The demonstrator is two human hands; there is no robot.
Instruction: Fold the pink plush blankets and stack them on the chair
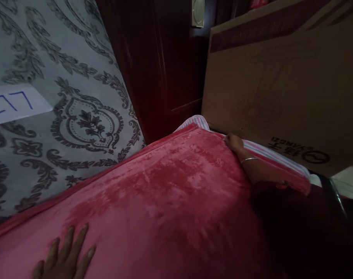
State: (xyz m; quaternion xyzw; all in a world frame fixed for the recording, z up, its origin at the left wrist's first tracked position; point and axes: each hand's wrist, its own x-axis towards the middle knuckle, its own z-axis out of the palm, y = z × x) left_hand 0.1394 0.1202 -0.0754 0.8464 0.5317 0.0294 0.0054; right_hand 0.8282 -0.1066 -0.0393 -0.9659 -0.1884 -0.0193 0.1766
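A plush red blanket [165, 186] spreads over what looks like a bed or mattress. At the lower left my left hand [64, 255] lies flat on it with the fingers spread. Farther off, at the right edge of the blanket, my right hand [234, 142] is closed, its fingers pinching the blanket's border. A thin silver bangle [248, 159] circles that wrist. Under the blanket a striped cloth [277, 153] in pink, white and grey shows along the far right side. The sleeve of my right arm is dark and merges into shadow.
A large cardboard box [263, 77] stands upright just beyond the right hand. Behind the far end is a dark red wooden door [165, 58]. Patterned wallpaper [89, 116] with a paper label [18, 102] lines the left side. A dark rail with a shiny edge [335, 195] is at right.
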